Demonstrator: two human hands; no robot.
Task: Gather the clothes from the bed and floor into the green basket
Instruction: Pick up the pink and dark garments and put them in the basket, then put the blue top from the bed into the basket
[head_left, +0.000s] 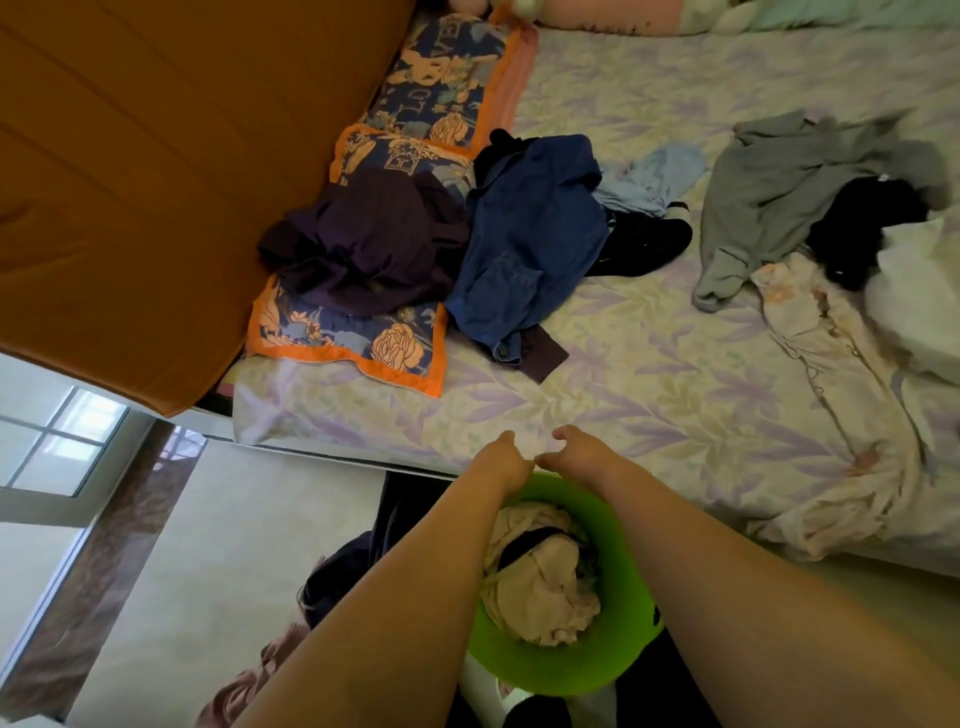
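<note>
Both hands are reaching over the far rim of the green basket (618, 670), which is sitting on the floor against the bed (649, 395) and already holding pale crumpled clothes (540, 587). The left hand (506, 457) and right hand (574, 452) are curling their fingers closed at that rim, though whether they are pinching plastic or cloth I cannot tell. Waiting on the bed are a purple garment (369, 244), a blue denim shirt (530, 239) and a grey garment (789, 192); more cloth is lying on the floor. All looks soft, light and floppy, so bunching a thick fold mid-body should be gripping best.
</note>
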